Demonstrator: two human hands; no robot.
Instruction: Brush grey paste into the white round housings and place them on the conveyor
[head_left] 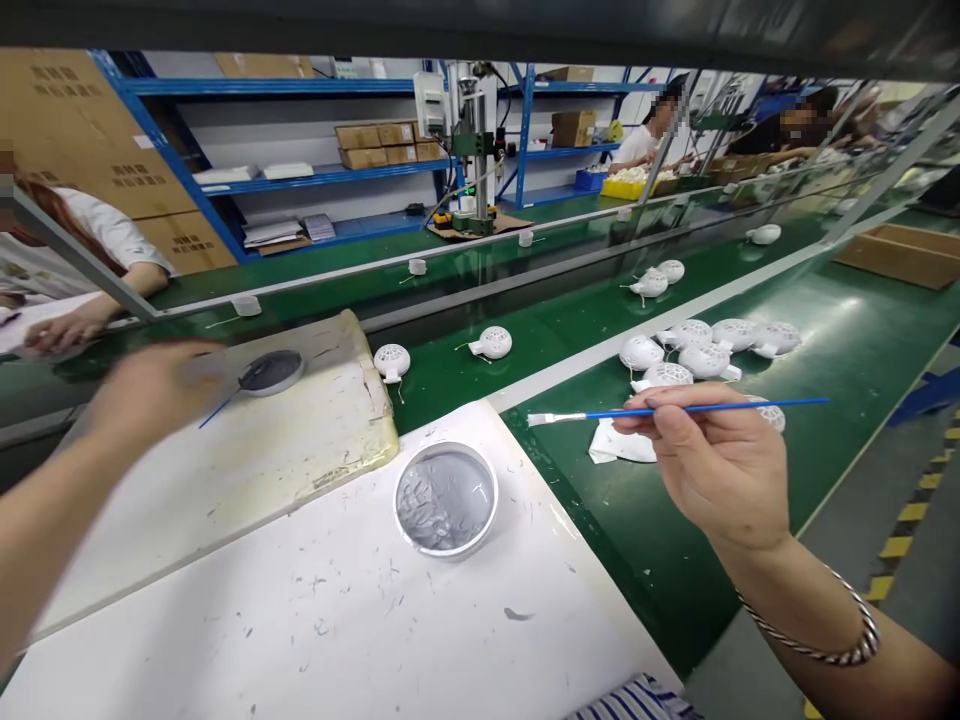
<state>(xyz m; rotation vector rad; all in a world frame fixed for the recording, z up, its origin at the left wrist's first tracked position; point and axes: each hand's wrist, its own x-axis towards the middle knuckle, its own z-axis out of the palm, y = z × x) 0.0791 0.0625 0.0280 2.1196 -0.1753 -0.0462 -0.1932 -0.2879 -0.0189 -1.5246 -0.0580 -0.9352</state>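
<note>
Paint dish centre, white shells crowding right, open board near edge

No text can be read anywhere in view. The large cardboard cartons stacked at the left carry dark printed blocks and a small white label, all too blurred to make out. The smaller boxes on the blue shelf show faint print, too small to tell.
</note>
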